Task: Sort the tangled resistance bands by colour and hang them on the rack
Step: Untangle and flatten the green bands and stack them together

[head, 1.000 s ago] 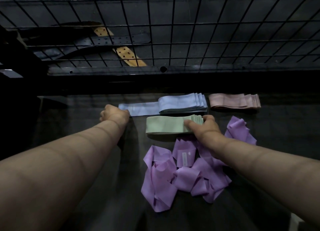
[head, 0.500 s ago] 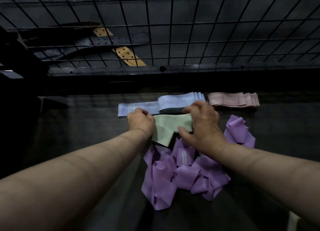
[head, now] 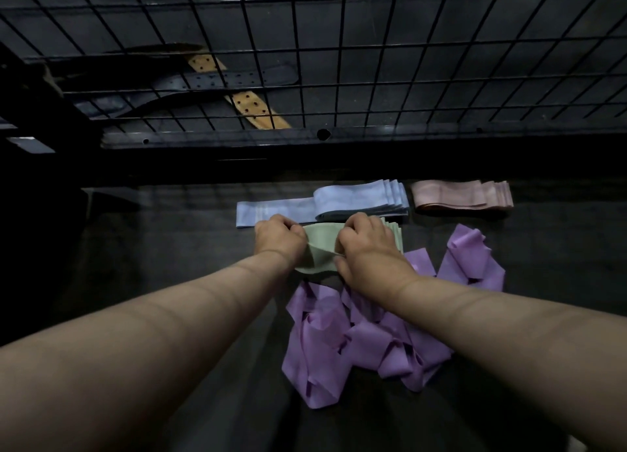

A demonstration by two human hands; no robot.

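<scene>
1. I see a dark bench point(head: 169, 248) in a dim room. A wire grid rack point(head: 339, 61) rises at its far edge, with a tan perforated belt point(head: 251, 105) and a dark belt point(head: 237, 80) behind it.
2. No writing is legible to me.
3. A second ago the green band point(head: 322, 244) lay flat under my right hand point(head: 368, 244) alone. Now my left hand point(head: 278, 241) has joined it, and both pinch the band mid-bench with its near edge lifted.
4. The folded blue band point(head: 356, 200) and pink band point(head: 461, 195) lie towards the far edge, and the tangled purple bands point(head: 325, 343) lie nearer me.
</scene>
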